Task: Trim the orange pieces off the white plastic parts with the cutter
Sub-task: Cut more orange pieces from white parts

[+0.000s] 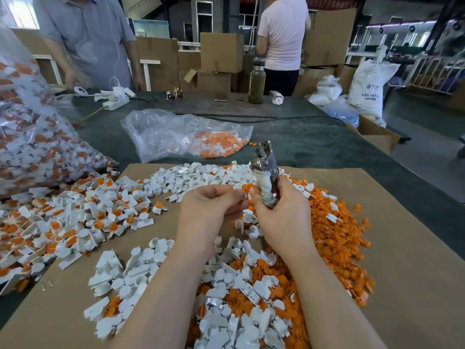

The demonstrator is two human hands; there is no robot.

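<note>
My right hand [281, 212] grips the wrapped handles of a metal cutter [264, 167], whose jaws point up and away from me. My left hand [214, 205] pinches a small part with an orange piece [247, 187] right beside the cutter handles. Both hands hover over a cardboard sheet [402, 260]. A heap of untrimmed white-and-orange parts [75, 217] lies to the left. White trimmed parts [188, 177] lie ahead, and orange offcuts [334, 230] pile up on the right.
A large clear bag of untrimmed parts [30, 137] leans at the left. A smaller clear bag with orange pieces [186, 137] lies on the dark table beyond the cardboard. Two people [90, 39] stand across the table. A bottle [256, 81], power strips and boxes sit at the far edge.
</note>
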